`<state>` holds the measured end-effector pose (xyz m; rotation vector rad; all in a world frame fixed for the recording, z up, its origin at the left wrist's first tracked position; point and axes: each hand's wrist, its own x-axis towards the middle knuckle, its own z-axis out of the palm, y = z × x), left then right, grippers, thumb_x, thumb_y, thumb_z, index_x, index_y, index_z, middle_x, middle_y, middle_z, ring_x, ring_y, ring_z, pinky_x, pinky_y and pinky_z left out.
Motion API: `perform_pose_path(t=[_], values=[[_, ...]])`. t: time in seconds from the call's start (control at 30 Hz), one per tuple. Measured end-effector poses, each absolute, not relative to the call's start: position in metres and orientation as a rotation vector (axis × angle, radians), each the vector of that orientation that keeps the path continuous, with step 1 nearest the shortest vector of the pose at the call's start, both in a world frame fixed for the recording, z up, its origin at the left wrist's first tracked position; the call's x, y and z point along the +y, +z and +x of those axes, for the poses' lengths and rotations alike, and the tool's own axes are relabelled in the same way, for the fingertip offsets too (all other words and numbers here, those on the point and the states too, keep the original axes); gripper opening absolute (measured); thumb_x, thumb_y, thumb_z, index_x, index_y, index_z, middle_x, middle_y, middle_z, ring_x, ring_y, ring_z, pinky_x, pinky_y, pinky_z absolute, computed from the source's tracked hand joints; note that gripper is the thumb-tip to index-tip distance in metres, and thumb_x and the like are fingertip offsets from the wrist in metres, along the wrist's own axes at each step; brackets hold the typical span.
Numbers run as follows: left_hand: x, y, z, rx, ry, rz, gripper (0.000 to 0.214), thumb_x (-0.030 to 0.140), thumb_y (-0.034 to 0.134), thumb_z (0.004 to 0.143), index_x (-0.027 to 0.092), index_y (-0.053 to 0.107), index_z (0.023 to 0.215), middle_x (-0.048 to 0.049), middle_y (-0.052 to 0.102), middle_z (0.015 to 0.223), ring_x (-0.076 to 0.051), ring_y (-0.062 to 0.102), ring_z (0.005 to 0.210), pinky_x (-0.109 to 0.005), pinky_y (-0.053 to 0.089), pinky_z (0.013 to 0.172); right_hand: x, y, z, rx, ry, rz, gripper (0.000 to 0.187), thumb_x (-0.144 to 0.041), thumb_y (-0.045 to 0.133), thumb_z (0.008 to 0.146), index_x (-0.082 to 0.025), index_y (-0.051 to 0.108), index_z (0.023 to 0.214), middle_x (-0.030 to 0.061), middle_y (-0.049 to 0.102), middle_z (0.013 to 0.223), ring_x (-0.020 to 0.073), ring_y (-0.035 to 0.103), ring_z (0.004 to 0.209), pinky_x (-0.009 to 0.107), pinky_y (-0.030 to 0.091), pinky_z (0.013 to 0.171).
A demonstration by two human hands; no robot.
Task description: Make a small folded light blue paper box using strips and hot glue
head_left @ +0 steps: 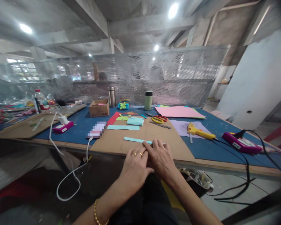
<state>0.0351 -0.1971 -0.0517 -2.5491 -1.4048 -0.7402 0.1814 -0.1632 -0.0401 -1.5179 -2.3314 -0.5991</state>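
Observation:
A narrow light blue paper strip lies across the brown cardboard sheet in front of me. My right hand rests over the strip's right part with bent fingers pressed down on it, and a bit of strip shows past them. Close beside it, my left hand, wearing rings, has its fingers curled at the cardboard's near edge; its fingertips are hidden, so what they hold cannot be made out. Beyond lie a wider light blue strip, a folded light blue paper piece and a green paper leaf shape.
Yellow-and-red-handled scissors and a knife lie beyond my hands. At right are a yellow glue gun and a purple power box with cables. A phone, cardboard box and green bottle stand around. Another person's hand shows far left.

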Motion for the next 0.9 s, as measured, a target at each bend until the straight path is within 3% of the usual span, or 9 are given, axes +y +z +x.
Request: perform_pose_path(t=[0.07,0.2,0.33,0.47,0.53,0.63,0.77,0.83,0.9], values=[[-0.179,-0.038,0.012,-1.466,-0.753,-2.534,0.027,0.031,0.048,0.097,0.021,0.062,0.118,-0.0072,0.064,0.126,-0.022,0.059,0.112,-0.04,0.043,0.099,-0.164,-0.038,0.183,-2.349,-0.598,-1.502,0.036,-0.05,0.057,0.091,-0.027,0.056,0.118,0.0094,0.057,0.1,0.0266,0.048,0.094,0.036,0.026,0.073],[-0.132,-0.02,-0.03,-1.576,-0.512,-2.412,0.024,0.02,0.049,0.095,0.017,0.065,0.112,-0.0107,0.066,0.118,-0.026,0.058,0.109,-0.042,0.04,0.094,-0.159,-0.029,0.19,-2.41,-0.56,-1.488,0.051,-0.068,0.052,0.086,-0.029,0.059,0.118,0.0104,0.058,0.102,0.0279,0.05,0.096,0.036,0.029,0.075],[-0.104,-0.015,-0.039,-1.44,-0.269,-2.477,0.026,0.013,0.043,0.093,0.015,0.069,0.093,-0.014,0.067,0.101,-0.026,0.06,0.098,-0.04,0.039,0.087,-0.142,-0.017,0.192,-2.468,-0.482,-1.532,0.043,-0.062,0.045,0.093,-0.025,0.066,0.104,0.01,0.062,0.099,0.0258,0.056,0.094,0.034,0.033,0.075],[-0.097,-0.008,-0.039,-1.451,-0.369,-2.507,0.028,0.019,0.043,0.094,0.015,0.069,0.083,-0.0134,0.069,0.092,-0.025,0.062,0.09,-0.037,0.041,0.083,-0.123,-0.012,0.186,-2.483,-0.528,-1.546,0.036,-0.051,0.052,0.094,-0.019,0.069,0.098,0.012,0.064,0.097,0.0255,0.06,0.092,0.033,0.035,0.073],[-0.094,-0.004,-0.044,-1.493,-0.45,-2.616,0.03,0.023,0.045,0.094,0.016,0.069,0.079,-0.0115,0.07,0.088,-0.024,0.063,0.087,-0.035,0.042,0.08,-0.114,-0.011,0.183,-2.539,-0.559,-1.46,0.026,-0.037,0.051,0.096,-0.018,0.069,0.096,0.0124,0.065,0.097,0.0247,0.06,0.09,0.032,0.036,0.073],[-0.087,0.002,-0.054,-1.549,-0.855,-2.776,0.028,0.032,0.047,0.094,0.019,0.072,0.096,-0.01,0.072,0.101,-0.023,0.063,0.097,-0.032,0.045,0.084,-0.099,-0.01,0.184,-2.56,-0.443,-1.341,0.02,-0.016,0.05,0.092,-0.016,0.068,0.086,0.0111,0.067,0.09,0.0205,0.06,0.081,0.03,0.035,0.07],[-0.073,0.004,-0.054,-1.802,-1.925,-2.64,0.05,0.049,0.054,0.091,0.017,0.056,0.13,-0.0127,0.067,0.116,-0.02,0.067,0.09,-0.028,0.05,0.072,-0.069,-0.002,0.192,-2.315,0.151,-1.24,0.024,-0.023,0.052,0.087,-0.017,0.063,0.067,0.0035,0.062,0.067,0.014,0.051,0.061,0.026,0.03,0.058],[-0.064,0.003,-0.043,-1.927,-2.372,-2.54,0.055,0.054,0.064,0.084,0.015,0.058,0.123,-0.0131,0.068,0.111,-0.017,0.068,0.079,-0.025,0.05,0.062,-0.055,0.003,0.194,-2.22,0.437,-1.151,0.031,-0.033,0.052,0.087,-0.017,0.06,0.062,0.0009,0.057,0.06,0.0124,0.046,0.055,0.026,0.029,0.054],[-0.054,0.002,-0.027,-1.955,-2.698,-2.488,0.048,0.05,0.073,0.077,0.013,0.064,0.107,-0.0108,0.069,0.1,-0.015,0.068,0.073,-0.023,0.05,0.058,-0.048,0.005,0.195,-2.164,0.641,-1.078,0.034,-0.041,0.054,0.085,-0.017,0.06,0.062,-0.0009,0.054,0.057,0.0114,0.043,0.053,0.025,0.029,0.052]])
